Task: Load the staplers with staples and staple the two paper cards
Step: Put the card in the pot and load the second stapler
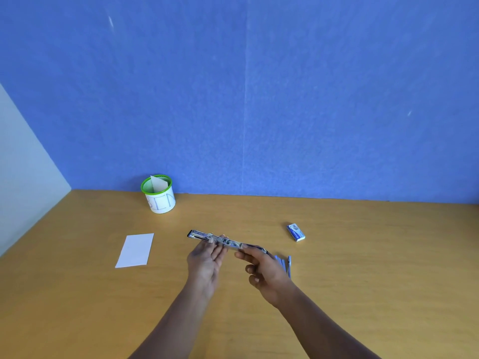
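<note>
Blue felt panels (259, 99) back the scene, with a seam running down the middle and a plain white wall (23, 161) to the left. Below them lies a tan, wood-grain tabletop (363, 281).

From the head camera, the stapler (225, 240) sits just above the tabletop, near its middle, folded open into one long, thin metal strip that shines silver. It spans the gap between the two hands, which are close but not touching. The left hand (207, 260) reaches up from below with its fingers nearly straight, the tips against the strip's left half. The right hand (261, 268) pinches the right end between thumb and forefinger, while its other fingers curl into the palm, holding nothing.

Just behind the right hand a second stapler (285, 264), grey-blue, rests on the tabletop, half hidden by the knuckles. Farther back and to the right lies a small blue and white staple box (296, 232), a flat little carton; I cannot tell whether it is open.

Left of the hands, well apart from them, a white paper card (135, 250) lies flat, a plain rectangle. Against the wall stands a round green mesh cup (159, 200) wrapped in a white label with hand-drawn letters. Inside it another white card (157, 184) stands upright, one corner poking above the rim.
</note>
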### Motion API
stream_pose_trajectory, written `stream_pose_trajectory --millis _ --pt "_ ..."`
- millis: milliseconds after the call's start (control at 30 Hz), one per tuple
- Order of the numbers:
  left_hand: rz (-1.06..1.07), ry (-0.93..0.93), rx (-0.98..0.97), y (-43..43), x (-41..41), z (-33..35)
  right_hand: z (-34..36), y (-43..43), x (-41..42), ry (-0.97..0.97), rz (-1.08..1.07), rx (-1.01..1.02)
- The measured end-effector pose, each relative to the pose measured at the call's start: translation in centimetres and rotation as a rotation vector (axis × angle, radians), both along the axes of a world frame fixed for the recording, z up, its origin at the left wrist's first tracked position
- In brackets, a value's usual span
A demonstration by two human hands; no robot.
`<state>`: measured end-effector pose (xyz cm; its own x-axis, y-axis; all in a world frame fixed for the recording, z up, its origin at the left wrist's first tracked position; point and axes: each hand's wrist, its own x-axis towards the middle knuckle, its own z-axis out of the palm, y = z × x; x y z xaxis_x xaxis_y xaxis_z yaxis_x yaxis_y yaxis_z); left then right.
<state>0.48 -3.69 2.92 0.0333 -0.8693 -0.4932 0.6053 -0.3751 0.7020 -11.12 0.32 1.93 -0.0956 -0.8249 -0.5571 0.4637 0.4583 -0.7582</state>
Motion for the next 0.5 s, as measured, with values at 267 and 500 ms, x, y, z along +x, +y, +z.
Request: stream_pose_trajectory --millis 267,500 --pt "0.038 0.116 -0.033 0.3 0.3 1.2 0.0 1.2 -1.0 0.049 0.122 -0.013" --pt "-0.065 0.075 -0.106 0.6 1.0 1.7 1.0 1.3 -1.6 0.617 0.210 -0.176"
